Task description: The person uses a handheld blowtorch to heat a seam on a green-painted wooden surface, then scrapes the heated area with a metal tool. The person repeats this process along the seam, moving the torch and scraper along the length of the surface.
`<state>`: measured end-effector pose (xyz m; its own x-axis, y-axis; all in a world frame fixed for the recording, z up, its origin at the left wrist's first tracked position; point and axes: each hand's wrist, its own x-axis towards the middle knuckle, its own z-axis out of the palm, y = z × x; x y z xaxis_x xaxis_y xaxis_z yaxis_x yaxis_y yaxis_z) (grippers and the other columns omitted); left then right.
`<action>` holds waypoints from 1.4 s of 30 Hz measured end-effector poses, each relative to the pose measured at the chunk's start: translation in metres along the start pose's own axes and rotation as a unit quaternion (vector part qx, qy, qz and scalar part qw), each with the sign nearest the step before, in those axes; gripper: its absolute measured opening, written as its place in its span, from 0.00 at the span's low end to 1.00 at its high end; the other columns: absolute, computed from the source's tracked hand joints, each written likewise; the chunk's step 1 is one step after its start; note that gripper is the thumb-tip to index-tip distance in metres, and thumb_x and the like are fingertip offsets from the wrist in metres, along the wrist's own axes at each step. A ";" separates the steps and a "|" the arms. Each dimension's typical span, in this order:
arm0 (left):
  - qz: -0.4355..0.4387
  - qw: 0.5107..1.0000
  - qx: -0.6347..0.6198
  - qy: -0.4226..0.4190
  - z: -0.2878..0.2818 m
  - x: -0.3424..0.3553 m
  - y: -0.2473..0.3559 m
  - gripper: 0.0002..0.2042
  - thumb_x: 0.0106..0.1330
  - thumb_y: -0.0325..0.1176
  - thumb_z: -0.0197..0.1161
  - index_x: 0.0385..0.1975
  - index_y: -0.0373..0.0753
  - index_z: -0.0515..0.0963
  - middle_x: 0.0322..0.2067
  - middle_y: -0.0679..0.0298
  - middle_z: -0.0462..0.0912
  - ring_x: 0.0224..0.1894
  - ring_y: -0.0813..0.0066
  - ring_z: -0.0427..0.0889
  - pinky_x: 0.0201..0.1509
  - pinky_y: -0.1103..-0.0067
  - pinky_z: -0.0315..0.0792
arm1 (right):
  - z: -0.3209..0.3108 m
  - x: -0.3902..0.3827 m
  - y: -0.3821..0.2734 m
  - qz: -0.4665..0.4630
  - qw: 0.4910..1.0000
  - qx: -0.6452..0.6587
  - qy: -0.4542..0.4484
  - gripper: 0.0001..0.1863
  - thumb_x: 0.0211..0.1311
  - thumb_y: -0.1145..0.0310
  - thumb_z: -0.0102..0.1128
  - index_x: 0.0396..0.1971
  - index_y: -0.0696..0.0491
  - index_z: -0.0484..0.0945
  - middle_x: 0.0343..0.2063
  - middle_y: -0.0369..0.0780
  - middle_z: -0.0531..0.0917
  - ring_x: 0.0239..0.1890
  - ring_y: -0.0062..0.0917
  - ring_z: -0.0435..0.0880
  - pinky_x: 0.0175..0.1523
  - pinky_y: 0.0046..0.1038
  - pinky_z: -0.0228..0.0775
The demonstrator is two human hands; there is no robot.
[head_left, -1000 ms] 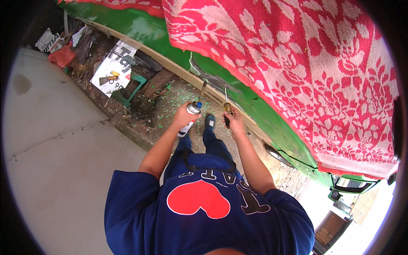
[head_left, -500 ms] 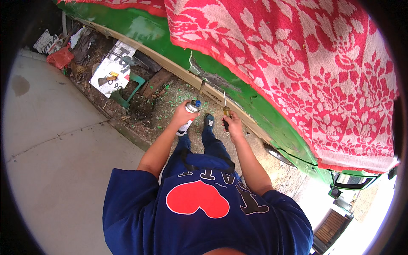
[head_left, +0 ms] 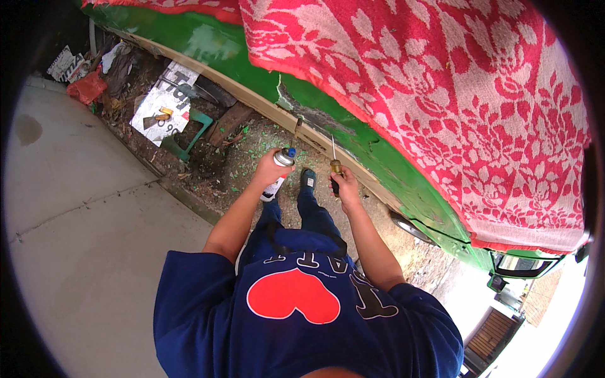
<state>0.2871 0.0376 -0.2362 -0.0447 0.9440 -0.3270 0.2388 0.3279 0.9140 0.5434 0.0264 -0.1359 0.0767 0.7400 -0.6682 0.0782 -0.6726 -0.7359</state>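
In front of my body, my left hand is wrapped round a spray can with a blue nozzle, its top pointing away from me. To its right, my right hand grips a screwdriver with an amber and black handle; its thin metal shaft points up and away. The tip appears close to the lower edge of the green vehicle body, but I cannot tell whether it touches. Paint is broken off a long grey patch on that panel.
A red and pale flowered blanket covers the vehicle's upper side. Green paint flakes lie on the dirt by my feet. To the left are a green plastic stool, a printed white sheet, a red bag and a concrete slab.
The view has shifted very slightly. Both hands keep their hold on the spray can and the screwdriver, in nearly the same places.
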 end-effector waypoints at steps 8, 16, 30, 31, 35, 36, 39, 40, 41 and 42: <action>-0.007 1.000 -0.008 0.006 0.002 -0.001 0.004 0.38 0.41 0.43 0.82 0.52 0.28 0.76 0.42 0.50 0.86 0.45 0.61 0.86 0.51 0.70 0.78 | -0.002 -0.001 0.003 0.003 1.000 -0.002 0.007 0.21 0.68 0.64 0.61 0.58 0.51 0.70 0.34 0.36 0.82 0.27 0.18 0.80 0.25 0.21 0.71; -0.017 1.000 -0.004 0.006 0.002 -0.004 0.012 0.39 0.41 0.42 0.82 0.53 0.28 0.75 0.43 0.49 0.85 0.46 0.61 0.86 0.52 0.71 0.78 | -0.005 -0.001 0.006 0.004 1.000 -0.010 0.007 0.20 0.68 0.64 0.60 0.57 0.50 0.70 0.34 0.36 0.83 0.28 0.18 0.81 0.25 0.21 0.70; -0.016 1.000 0.002 0.011 0.002 -0.002 0.007 0.37 0.42 0.43 0.82 0.51 0.30 0.76 0.43 0.50 0.86 0.46 0.61 0.86 0.52 0.71 0.78 | -0.005 0.002 0.009 0.013 1.000 0.004 0.010 0.20 0.68 0.64 0.60 0.57 0.50 0.70 0.34 0.36 0.83 0.27 0.18 0.81 0.24 0.21 0.71; -0.015 1.000 -0.004 0.013 0.002 -0.002 0.008 0.36 0.42 0.43 0.82 0.51 0.31 0.77 0.43 0.50 0.86 0.46 0.61 0.86 0.52 0.71 0.78 | -0.005 0.002 0.009 0.012 1.000 0.004 0.010 0.21 0.68 0.64 0.61 0.58 0.50 0.70 0.34 0.36 0.83 0.27 0.18 0.80 0.24 0.21 0.71; -0.013 1.000 -0.001 0.014 0.002 -0.002 0.008 0.36 0.42 0.43 0.82 0.51 0.30 0.77 0.43 0.51 0.86 0.45 0.62 0.86 0.52 0.71 0.78 | -0.005 0.001 0.008 0.013 1.000 0.005 0.012 0.21 0.68 0.64 0.61 0.57 0.51 0.70 0.34 0.36 0.83 0.27 0.18 0.81 0.24 0.21 0.71; -0.010 1.000 -0.002 0.013 0.002 -0.001 0.008 0.36 0.42 0.42 0.82 0.51 0.30 0.77 0.42 0.51 0.86 0.45 0.62 0.86 0.52 0.71 0.78 | -0.005 0.002 0.009 0.014 1.000 0.006 0.011 0.21 0.68 0.64 0.61 0.57 0.51 0.70 0.34 0.36 0.83 0.28 0.18 0.81 0.24 0.21 0.70; -0.011 1.000 -0.013 0.009 0.001 -0.001 0.009 0.36 0.42 0.42 0.82 0.51 0.30 0.76 0.42 0.51 0.86 0.45 0.62 0.86 0.52 0.71 0.78 | -0.005 0.000 0.006 0.016 1.000 0.006 0.008 0.21 0.68 0.64 0.61 0.57 0.50 0.70 0.34 0.36 0.83 0.28 0.18 0.81 0.24 0.21 0.70; -0.012 1.000 -0.018 0.006 0.001 -0.001 0.009 0.36 0.42 0.42 0.82 0.51 0.30 0.76 0.42 0.51 0.86 0.45 0.62 0.86 0.52 0.71 0.78 | -0.004 -0.001 0.005 0.017 1.000 0.005 0.008 0.21 0.68 0.63 0.61 0.57 0.50 0.70 0.34 0.36 0.83 0.28 0.18 0.81 0.24 0.21 0.70; -0.010 1.000 -0.015 0.006 0.000 -0.001 0.009 0.36 0.42 0.41 0.82 0.51 0.30 0.76 0.42 0.51 0.86 0.45 0.62 0.86 0.52 0.71 0.78 | -0.004 -0.001 0.004 0.018 1.000 0.006 0.009 0.21 0.68 0.63 0.61 0.58 0.50 0.70 0.34 0.36 0.83 0.28 0.18 0.81 0.24 0.21 0.70; -0.009 1.000 -0.012 0.007 0.000 -0.001 0.010 0.36 0.42 0.41 0.82 0.51 0.30 0.76 0.42 0.51 0.86 0.45 0.63 0.86 0.52 0.71 0.78 | -0.003 -0.002 0.004 0.018 1.000 0.006 0.010 0.21 0.68 0.63 0.61 0.58 0.50 0.70 0.35 0.36 0.83 0.28 0.18 0.81 0.24 0.21 0.70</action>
<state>0.2895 0.0398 -0.2270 -0.0619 0.9382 -0.3404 0.2136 0.3456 0.9137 0.5470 0.0225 -0.1374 0.0985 0.7145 -0.6926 0.0635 -0.6991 -0.7122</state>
